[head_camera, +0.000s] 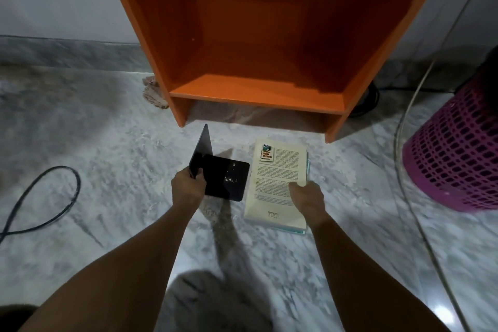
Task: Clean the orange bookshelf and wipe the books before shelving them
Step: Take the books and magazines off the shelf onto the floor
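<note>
The orange bookshelf [258, 94] stands on the marble floor against the wall, with nothing on its visible shelf. In front of it lies a cream-covered book [277, 170] on top of a teal one whose edge shows below. My right hand [305, 195] grips the cream book's right edge. To its left sits a black L-shaped metal bookend [229, 178], one plate flat on the floor and the other upright. My left hand [188, 186] is closed around the bookend at its bend.
A brownish cloth [153, 94] lies crumpled by the shelf's left foot. A pink perforated basket [458, 153] stands at the right. A black cable [48, 202] loops on the floor at left, a pale cable [407, 127] runs down the right side.
</note>
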Demonstrator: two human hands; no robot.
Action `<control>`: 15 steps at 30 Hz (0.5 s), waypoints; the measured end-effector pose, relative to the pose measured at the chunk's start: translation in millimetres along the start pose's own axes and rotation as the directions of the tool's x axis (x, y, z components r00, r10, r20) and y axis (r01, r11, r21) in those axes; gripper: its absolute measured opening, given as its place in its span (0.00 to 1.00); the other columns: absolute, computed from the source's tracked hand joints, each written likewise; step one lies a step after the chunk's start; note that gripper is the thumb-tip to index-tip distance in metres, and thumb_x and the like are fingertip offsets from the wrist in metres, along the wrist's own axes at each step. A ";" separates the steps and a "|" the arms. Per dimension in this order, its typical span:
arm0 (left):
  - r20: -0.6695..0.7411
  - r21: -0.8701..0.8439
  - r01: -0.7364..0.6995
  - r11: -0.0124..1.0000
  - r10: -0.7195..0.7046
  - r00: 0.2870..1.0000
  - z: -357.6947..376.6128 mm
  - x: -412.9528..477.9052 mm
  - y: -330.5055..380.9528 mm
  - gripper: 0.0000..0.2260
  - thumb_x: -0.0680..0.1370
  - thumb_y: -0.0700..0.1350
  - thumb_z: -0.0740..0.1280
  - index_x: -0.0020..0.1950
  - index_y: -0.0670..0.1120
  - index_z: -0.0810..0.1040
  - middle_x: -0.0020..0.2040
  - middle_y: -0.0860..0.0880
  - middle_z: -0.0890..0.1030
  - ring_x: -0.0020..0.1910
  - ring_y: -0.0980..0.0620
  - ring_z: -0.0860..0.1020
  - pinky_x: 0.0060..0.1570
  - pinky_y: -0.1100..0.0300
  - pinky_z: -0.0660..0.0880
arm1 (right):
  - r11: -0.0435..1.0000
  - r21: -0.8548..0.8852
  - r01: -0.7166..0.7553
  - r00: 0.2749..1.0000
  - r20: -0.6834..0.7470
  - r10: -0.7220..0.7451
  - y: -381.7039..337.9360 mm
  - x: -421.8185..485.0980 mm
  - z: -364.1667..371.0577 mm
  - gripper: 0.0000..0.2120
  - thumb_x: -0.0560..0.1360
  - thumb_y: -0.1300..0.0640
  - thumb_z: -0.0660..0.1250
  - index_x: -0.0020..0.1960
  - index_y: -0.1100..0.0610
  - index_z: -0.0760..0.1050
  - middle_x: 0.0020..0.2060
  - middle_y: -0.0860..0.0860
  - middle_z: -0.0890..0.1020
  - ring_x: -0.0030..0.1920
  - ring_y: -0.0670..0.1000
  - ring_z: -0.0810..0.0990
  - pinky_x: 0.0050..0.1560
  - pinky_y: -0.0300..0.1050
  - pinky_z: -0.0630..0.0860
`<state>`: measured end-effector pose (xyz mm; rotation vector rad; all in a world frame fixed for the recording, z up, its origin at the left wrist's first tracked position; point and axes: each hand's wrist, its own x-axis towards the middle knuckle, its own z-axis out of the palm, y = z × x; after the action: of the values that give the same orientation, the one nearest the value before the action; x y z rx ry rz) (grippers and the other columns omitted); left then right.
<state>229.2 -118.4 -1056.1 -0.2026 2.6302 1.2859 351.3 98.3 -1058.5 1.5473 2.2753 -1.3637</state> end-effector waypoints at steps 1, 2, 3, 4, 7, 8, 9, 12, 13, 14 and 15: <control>-0.005 0.011 -0.045 0.999 0.045 0.999 -6.4 0.6 10.3 0.11 0.79 0.43 0.65 0.50 0.36 0.80 0.40 0.43 0.79 0.45 0.40 0.80 0.42 0.57 0.71 | 1.000 -0.006 0.021 1.000 -0.023 -0.021 -9.1 0.1 -4.7 0.19 0.77 0.51 0.62 0.65 0.59 0.74 0.61 0.56 0.79 0.53 0.55 0.79 0.49 0.45 0.76; -0.008 0.026 -0.090 0.996 0.090 0.996 -8.5 1.1 14.4 0.12 0.79 0.45 0.64 0.53 0.38 0.80 0.43 0.44 0.81 0.47 0.42 0.81 0.44 0.56 0.74 | 0.999 -0.006 0.038 0.998 -0.048 -0.038 -13.8 0.7 -8.4 0.20 0.78 0.50 0.62 0.66 0.58 0.73 0.63 0.55 0.77 0.57 0.55 0.78 0.55 0.48 0.76; -0.017 0.039 -0.142 0.989 0.143 0.990 -18.7 1.5 29.8 0.13 0.79 0.47 0.64 0.57 0.40 0.81 0.46 0.44 0.82 0.49 0.43 0.81 0.47 0.55 0.76 | 0.996 0.028 0.083 0.993 -0.085 -0.080 -29.6 -2.9 -17.8 0.20 0.78 0.50 0.62 0.68 0.56 0.72 0.65 0.54 0.76 0.61 0.56 0.76 0.61 0.48 0.73; -0.022 0.058 -0.172 0.983 0.173 0.985 -21.0 1.9 37.7 0.14 0.79 0.49 0.64 0.59 0.43 0.80 0.50 0.45 0.83 0.51 0.45 0.81 0.50 0.54 0.77 | 0.991 0.059 0.122 0.987 -0.114 -0.115 -37.6 -3.8 -25.5 0.20 0.78 0.51 0.62 0.68 0.54 0.72 0.66 0.53 0.76 0.63 0.55 0.75 0.63 0.49 0.70; -0.032 0.047 -0.278 0.959 0.280 0.960 -39.4 4.3 93.2 0.16 0.79 0.53 0.64 0.59 0.45 0.82 0.52 0.46 0.83 0.52 0.46 0.81 0.51 0.56 0.75 | 0.930 0.048 0.363 0.904 -0.261 -0.339 -84.8 -14.8 -65.8 0.16 0.78 0.52 0.63 0.65 0.52 0.74 0.56 0.50 0.80 0.49 0.50 0.78 0.52 0.46 0.74; -0.004 0.005 -0.330 0.944 0.330 0.944 -44.6 3.4 115.9 0.15 0.80 0.53 0.64 0.58 0.44 0.82 0.51 0.47 0.83 0.51 0.47 0.81 0.48 0.58 0.73 | 0.890 -0.026 0.455 0.837 -0.330 -0.438 -100.8 -19.4 -82.4 0.15 0.78 0.52 0.62 0.65 0.51 0.74 0.52 0.48 0.80 0.43 0.48 0.77 0.46 0.44 0.74; 0.053 -0.054 -0.363 0.930 0.366 0.929 -50.9 0.5 145.4 0.15 0.81 0.53 0.63 0.56 0.44 0.82 0.49 0.48 0.82 0.48 0.49 0.80 0.46 0.59 0.71 | 0.830 -0.102 0.549 0.739 -0.405 -0.539 -119.5 -26.9 -103.0 0.15 0.79 0.52 0.62 0.64 0.51 0.75 0.50 0.47 0.80 0.40 0.47 0.76 0.42 0.43 0.73; 0.307 -0.279 -0.254 0.926 0.337 0.890 -61.9 -9.4 228.0 0.15 0.80 0.61 0.59 0.52 0.52 0.77 0.49 0.47 0.79 0.45 0.50 0.75 0.45 0.56 0.71 | 0.571 -0.389 0.723 0.312 -0.554 -0.772 -167.2 -45.2 -160.9 0.14 0.77 0.55 0.66 0.62 0.51 0.78 0.49 0.48 0.82 0.45 0.48 0.80 0.40 0.39 0.72; 0.374 -0.354 -0.175 0.918 0.311 0.873 -66.4 -12.9 255.5 0.18 0.79 0.63 0.59 0.56 0.52 0.77 0.53 0.47 0.80 0.48 0.48 0.77 0.49 0.53 0.72 | 0.492 -0.471 0.732 0.191 -0.551 -0.813 -181.1 -48.0 -179.3 0.15 0.76 0.56 0.67 0.62 0.52 0.78 0.51 0.48 0.82 0.48 0.49 0.80 0.42 0.40 0.73; 0.421 -0.418 -0.103 0.903 0.293 0.859 -69.7 -16.6 279.0 0.22 0.78 0.65 0.58 0.62 0.50 0.75 0.58 0.46 0.80 0.53 0.47 0.78 0.52 0.50 0.74 | 0.433 -0.530 0.729 0.106 -0.537 -0.837 -192.0 -48.6 -194.9 0.15 0.75 0.55 0.67 0.62 0.52 0.77 0.53 0.49 0.82 0.51 0.50 0.80 0.45 0.43 0.76; 0.449 -0.461 -0.055 0.886 0.286 0.847 -73.3 -20.2 303.2 0.27 0.78 0.66 0.57 0.68 0.49 0.72 0.60 0.46 0.79 0.56 0.46 0.78 0.54 0.49 0.75 | 0.396 -0.565 0.724 0.062 -0.518 -0.853 -204.3 -49.1 -211.3 0.17 0.75 0.54 0.67 0.63 0.52 0.76 0.55 0.49 0.81 0.54 0.51 0.79 0.48 0.46 0.77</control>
<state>175.2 9.4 -776.0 0.2916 1.9269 1.6985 300.0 189.4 -779.5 0.6825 4.0818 -0.3505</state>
